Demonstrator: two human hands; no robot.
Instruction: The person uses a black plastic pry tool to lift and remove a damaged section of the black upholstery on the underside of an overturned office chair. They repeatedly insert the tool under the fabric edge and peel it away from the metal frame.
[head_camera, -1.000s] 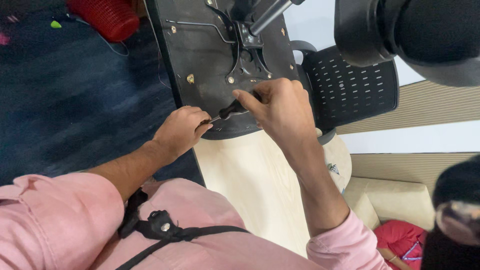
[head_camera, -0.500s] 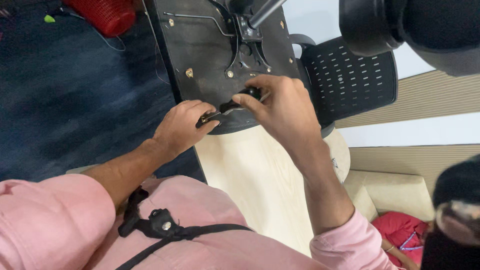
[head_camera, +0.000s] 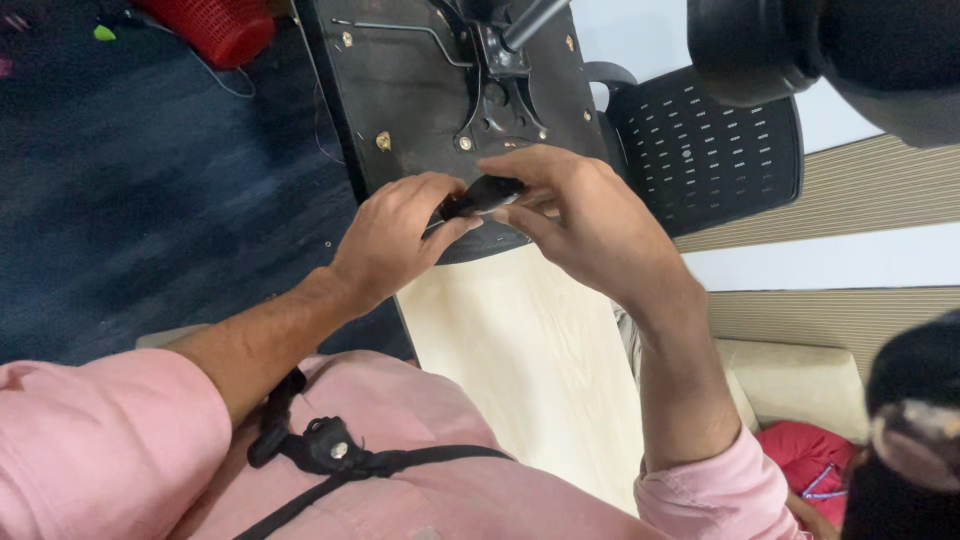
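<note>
Both hands now meet at the front edge of the upturned black plastic chair seat (head_camera: 420, 110), which rests bottom-up on the pale wooden counter (head_camera: 520, 360). The left hand (head_camera: 395, 235) has its fingers curled closed around the near end of a small black tool handle (head_camera: 480, 195), and the right hand (head_camera: 590, 220) pinches the far end of the same handle between thumb and fingertips. The handle lies just at the seat's rim, below the black metal seat mechanism (head_camera: 495, 85) and its brass-coloured screws (head_camera: 383, 141).

Compared with a second ago, the hands have drawn closer together: then the tool's thin shaft showed between them, angled toward the seat, while now only the stubby handle shows and the shaft is hidden. The right hand has shifted from gripping over the top to a fingertip hold. The view has also tilted slightly, bringing the black perforated chair back (head_camera: 705, 150) and the red basket (head_camera: 215, 25) on the dark blue carpet (head_camera: 150, 200) into a different place.
</note>
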